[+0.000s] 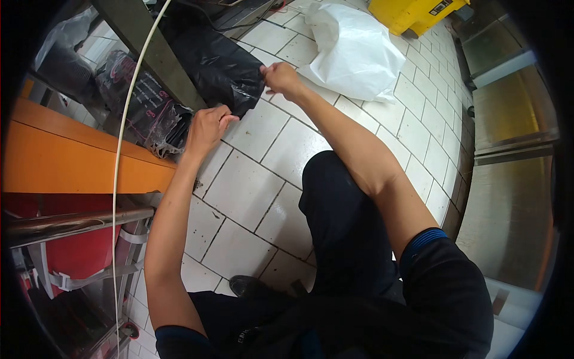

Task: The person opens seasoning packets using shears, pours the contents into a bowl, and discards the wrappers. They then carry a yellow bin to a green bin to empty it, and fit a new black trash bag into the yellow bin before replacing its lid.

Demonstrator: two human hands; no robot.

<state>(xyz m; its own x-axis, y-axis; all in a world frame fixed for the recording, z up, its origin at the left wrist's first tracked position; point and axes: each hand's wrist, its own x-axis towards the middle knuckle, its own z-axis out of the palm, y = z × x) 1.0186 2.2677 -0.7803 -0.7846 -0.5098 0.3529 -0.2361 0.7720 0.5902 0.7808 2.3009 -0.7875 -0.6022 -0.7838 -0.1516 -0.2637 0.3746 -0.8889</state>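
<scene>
The person bends over the white tiled floor point(251, 191), both hands on a glossy black plastic bag point(218, 66) that hangs beneath the edge of an orange worktop point(72, 155). The left hand point(206, 128) is closed, pinching the bag's lower corner; the right hand point(281, 79) pinches its far edge between thumb and fingers. The film looks thin, soft and slippery, light unless filled, and likely to tear if pulled hard, so the gathered edge seems the safest hold. Beside it hangs a crumpled clear wrapper with pink print point(140, 99); a white plastic sack point(353, 51) lies further off.
</scene>
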